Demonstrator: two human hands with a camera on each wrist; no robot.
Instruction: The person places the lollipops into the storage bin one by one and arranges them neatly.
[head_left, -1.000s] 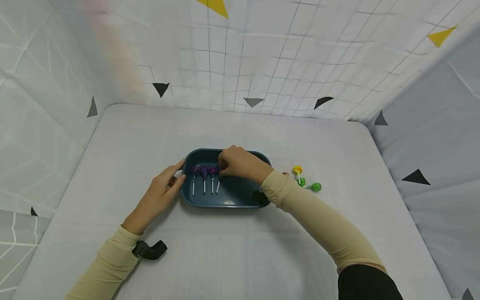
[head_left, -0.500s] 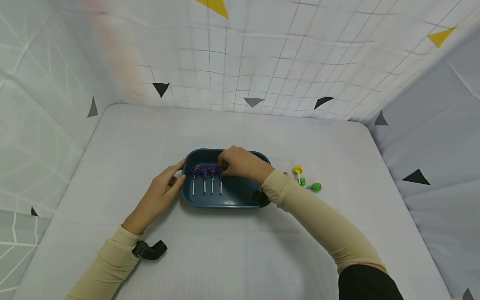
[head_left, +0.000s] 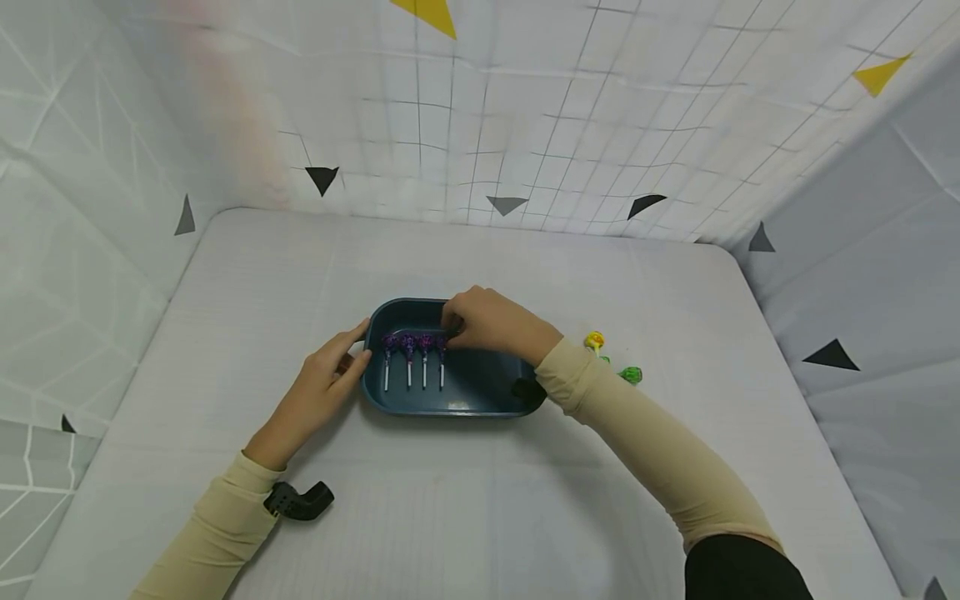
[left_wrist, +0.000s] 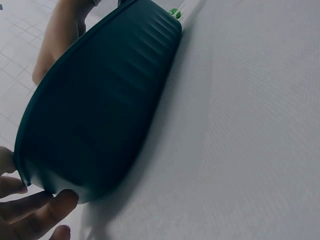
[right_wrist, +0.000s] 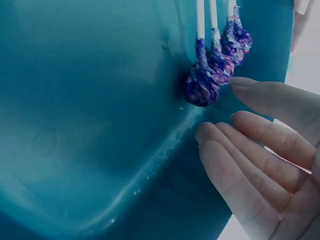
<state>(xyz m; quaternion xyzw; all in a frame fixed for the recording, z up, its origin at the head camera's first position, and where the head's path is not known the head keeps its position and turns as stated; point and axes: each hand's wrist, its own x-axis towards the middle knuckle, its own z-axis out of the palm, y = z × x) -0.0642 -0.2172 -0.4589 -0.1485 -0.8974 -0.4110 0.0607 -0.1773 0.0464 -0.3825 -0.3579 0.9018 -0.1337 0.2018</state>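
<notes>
Several purple-wrapped lollipops with white sticks lie side by side in the left part of a dark teal tray. Their sticks point toward the person. My left hand rests against the tray's left end, its fingertips touching the outer wall. Inside the tray, my right hand is beside the rightmost lollipop. In the right wrist view, its fingers are extended and apart from the thumb, with nothing held. The thumb tip is close to the wrapped heads; whether it touches cannot be told.
Right of the tray, a yellow lollipop and a green lollipop lie on the white-covered table, partly behind the right sleeve. White sheets with grid lines and triangles enclose the table's back and sides.
The rightmost purple lollipop has straightened into line with the others. My right hand has let go of it and shifted slightly right. My left hand has not moved.
</notes>
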